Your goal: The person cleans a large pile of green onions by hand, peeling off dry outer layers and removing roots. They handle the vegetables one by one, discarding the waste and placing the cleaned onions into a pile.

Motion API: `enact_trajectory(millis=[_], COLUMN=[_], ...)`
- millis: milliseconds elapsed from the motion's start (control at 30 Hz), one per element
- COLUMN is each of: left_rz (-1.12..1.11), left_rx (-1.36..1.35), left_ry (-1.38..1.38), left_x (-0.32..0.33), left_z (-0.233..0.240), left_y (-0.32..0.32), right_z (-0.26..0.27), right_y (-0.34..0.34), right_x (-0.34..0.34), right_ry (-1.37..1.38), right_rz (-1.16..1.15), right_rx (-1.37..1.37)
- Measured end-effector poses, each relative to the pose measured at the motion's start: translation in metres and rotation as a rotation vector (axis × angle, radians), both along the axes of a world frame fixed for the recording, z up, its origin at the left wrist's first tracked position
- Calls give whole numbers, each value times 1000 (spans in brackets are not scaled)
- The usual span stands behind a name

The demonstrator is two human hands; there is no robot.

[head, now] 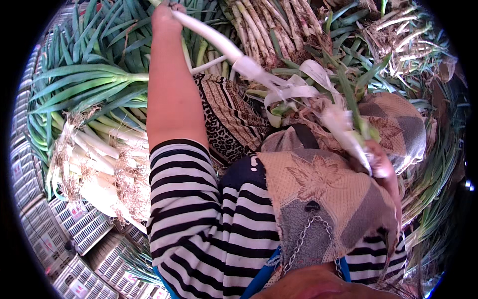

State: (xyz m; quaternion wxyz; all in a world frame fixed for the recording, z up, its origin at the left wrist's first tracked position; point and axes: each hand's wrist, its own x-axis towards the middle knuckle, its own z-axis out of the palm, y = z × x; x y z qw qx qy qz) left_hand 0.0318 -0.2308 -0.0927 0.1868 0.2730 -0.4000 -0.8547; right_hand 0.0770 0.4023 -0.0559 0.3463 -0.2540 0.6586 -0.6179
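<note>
At the top of the view my left hand is closed around a large green onion, its long white stalk slanting down to the right. Loosened skins trail from the stalk's lower end. Low on the right, my right hand grips a blurred bundle of pale outer skins and green leaf. Curled white peelings lie between the hands, over a patterned cloth on my lap. Whether the skins still join the stalk cannot be made out.
White-stalked green onions with roots are heaped at left, below spread green leaves. Unpeeled, soil-marked onions lie at top centre. Plastic crates line the left side. Leaves and root scraps cover the right.
</note>
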Motion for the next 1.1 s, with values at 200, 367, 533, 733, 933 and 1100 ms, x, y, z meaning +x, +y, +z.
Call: enact_trajectory(millis=[200,367,533,733,933,1100], left_rz=[186,309,513,488,508,349], left_rx=[-320,-462,-548,-521,-568,-462], left_ry=[-193,-64,26,-30,-199,-425], left_x=[8,25,32,59,158,184], left_z=[56,107,118,93,97,32], left_y=[113,154,161,151,113,127], right_z=[21,32,64,60,49,35], right_y=[-33,-107,-174,-198,-147,-143], right_x=[-7,-15,2,11,6,1], right_ry=[-110,857,725,728,576,488], right_rz=[53,182,242,476,399,361], right_rx=[412,512,305,634,409,374])
